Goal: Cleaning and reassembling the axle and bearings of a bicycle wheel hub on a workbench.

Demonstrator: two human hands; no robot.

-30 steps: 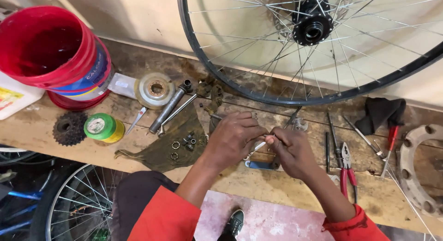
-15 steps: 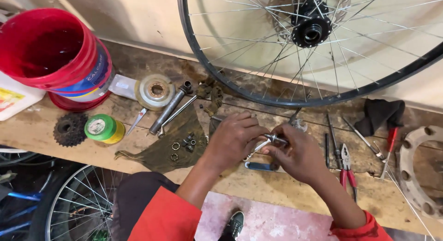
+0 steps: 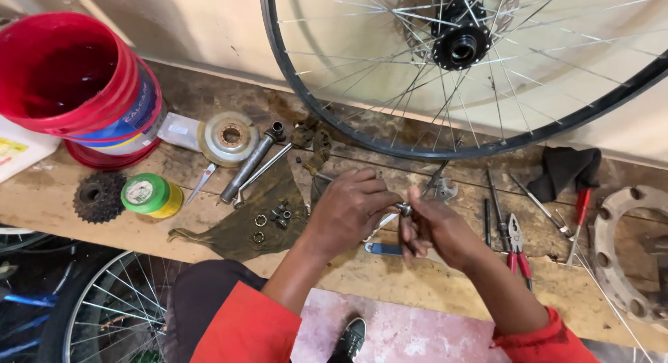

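My left hand [image 3: 348, 211] and my right hand [image 3: 438, 231] meet over the wooden bench [image 3: 362, 272]. Between their fingertips sits a small metal part [image 3: 404, 209], pinched from both sides. Under the hands lies a blue-handled tool [image 3: 383, 249], partly hidden. A bicycle wheel [image 3: 480, 71] with a black hub leans on the wall just behind. To the left of my left hand, small nuts and rings [image 3: 271, 218] rest on a dirty green rag [image 3: 243, 217].
A stack of red buckets [image 3: 76, 85] stands at far left, with a cog cluster [image 3: 97, 196] and green tin [image 3: 149, 194] in front. A metal axle [image 3: 250, 161] and disc [image 3: 227, 137] lie nearby. Red-handled pliers [image 3: 516, 246], screwdrivers and a metal flange [image 3: 626, 259] lie right.
Both hands have stayed together over the bench, with the fingers working the small metal part. The camera has shifted slightly; nothing else on the bench has moved.
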